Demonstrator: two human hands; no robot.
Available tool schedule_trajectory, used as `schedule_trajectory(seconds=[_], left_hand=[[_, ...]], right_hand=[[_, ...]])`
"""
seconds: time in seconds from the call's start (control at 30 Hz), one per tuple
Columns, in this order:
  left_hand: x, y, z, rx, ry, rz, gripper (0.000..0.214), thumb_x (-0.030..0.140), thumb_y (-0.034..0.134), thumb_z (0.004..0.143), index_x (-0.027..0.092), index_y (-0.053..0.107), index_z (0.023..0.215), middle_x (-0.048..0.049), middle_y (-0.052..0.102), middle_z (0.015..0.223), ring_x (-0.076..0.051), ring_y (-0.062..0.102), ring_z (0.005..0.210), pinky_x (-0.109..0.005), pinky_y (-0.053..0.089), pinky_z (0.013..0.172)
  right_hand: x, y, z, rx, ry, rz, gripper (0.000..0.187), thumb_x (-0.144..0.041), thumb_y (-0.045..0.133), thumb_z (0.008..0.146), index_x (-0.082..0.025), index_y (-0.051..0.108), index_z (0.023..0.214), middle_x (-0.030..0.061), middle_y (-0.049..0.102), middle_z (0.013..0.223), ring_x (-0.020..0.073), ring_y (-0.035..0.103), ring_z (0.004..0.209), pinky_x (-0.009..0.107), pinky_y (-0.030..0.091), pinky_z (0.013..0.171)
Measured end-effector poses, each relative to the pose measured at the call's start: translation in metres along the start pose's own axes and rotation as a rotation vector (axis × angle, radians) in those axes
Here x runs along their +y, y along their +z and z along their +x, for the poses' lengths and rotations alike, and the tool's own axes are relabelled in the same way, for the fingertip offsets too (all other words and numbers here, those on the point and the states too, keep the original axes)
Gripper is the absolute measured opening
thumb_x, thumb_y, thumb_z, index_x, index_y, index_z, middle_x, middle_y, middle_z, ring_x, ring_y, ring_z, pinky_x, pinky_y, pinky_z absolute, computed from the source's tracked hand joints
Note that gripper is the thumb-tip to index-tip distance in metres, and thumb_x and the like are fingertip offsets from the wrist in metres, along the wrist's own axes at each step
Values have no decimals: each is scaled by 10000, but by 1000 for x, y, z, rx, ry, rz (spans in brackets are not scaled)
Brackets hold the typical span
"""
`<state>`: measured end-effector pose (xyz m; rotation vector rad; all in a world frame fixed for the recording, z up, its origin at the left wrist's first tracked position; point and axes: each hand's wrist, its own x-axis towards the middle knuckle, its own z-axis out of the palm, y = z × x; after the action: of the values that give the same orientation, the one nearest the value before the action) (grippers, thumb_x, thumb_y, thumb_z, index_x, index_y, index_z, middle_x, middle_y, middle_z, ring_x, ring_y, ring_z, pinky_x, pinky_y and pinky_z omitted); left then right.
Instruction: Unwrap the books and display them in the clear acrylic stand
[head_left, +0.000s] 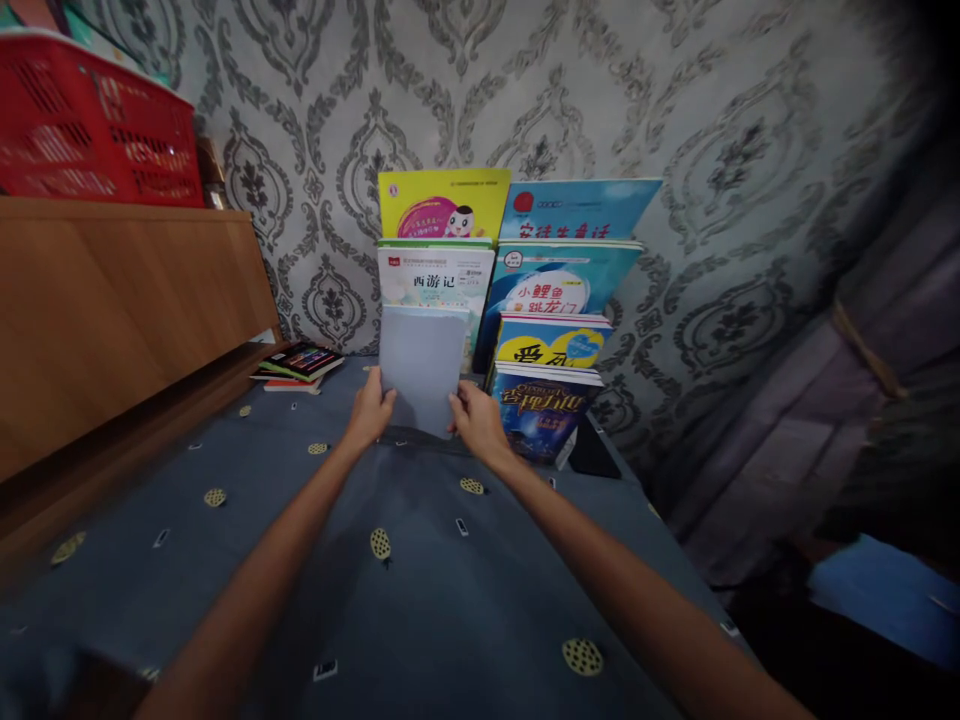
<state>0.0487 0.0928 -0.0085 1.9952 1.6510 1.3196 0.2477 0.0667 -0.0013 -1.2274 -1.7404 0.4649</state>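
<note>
A plain pale grey book stands upright at the front of the left row of a tiered book rack. My left hand grips its lower left edge and my right hand grips its lower right edge, fingers closed on it. Behind it rise a white-covered book and a yellow book. The right row holds a dark blue book, a yellow-and-blue book and two light blue books behind.
A blue-grey cloth with yellow dots covers the surface under my arms. A small stack of books lies at the left by a wooden headboard bearing a red basket. Patterned wallpaper stands behind; a curtain hangs right.
</note>
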Motion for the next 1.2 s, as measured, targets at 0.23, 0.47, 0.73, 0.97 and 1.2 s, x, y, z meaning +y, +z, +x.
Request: schedule_trajectory(seconds=[0.23,0.47,0.73,0.97,1.2], left_hand=[[24,-14,36,63,39,124,348,161,525,871,172,497,1218,-97,663,1008,-297,655,1006,-419,506,913],[39,-18,59,141,61,141,292,155,544,892,173,495,1179,-87,653,985,-281,662,1003,-411,495,931],[34,-16,59,128,64,176,216,175,557,891,185,526,1104,-73,651,945,-267,658,972,-395,508,893],[29,-15,55,116,45,197,236,222,555,912,186,523,1144,-97,676,992,-288,667,1010,-420,506,912],[33,-17,52,85,55,312,206,220,557,914,153,541,1108,-136,669,1013,-328,650,1047,-438,492,937]], right_hand=[[-19,-12,35,53,-28,-84,115,-188,439,927,-217,526,857,-17,594,593,188,676,556,266,470,584],[-34,-20,56,111,-51,-165,145,-141,419,941,-187,554,914,36,635,661,221,707,669,303,477,658],[-21,-17,58,132,-109,-226,155,-133,434,934,-190,578,922,48,647,688,205,663,705,311,471,676],[-9,-11,62,178,-206,-284,161,-139,421,925,-192,571,952,95,618,867,226,626,844,371,506,780],[-2,-8,58,186,-164,-397,119,-181,449,914,-191,565,941,130,571,960,260,578,875,421,506,842]])
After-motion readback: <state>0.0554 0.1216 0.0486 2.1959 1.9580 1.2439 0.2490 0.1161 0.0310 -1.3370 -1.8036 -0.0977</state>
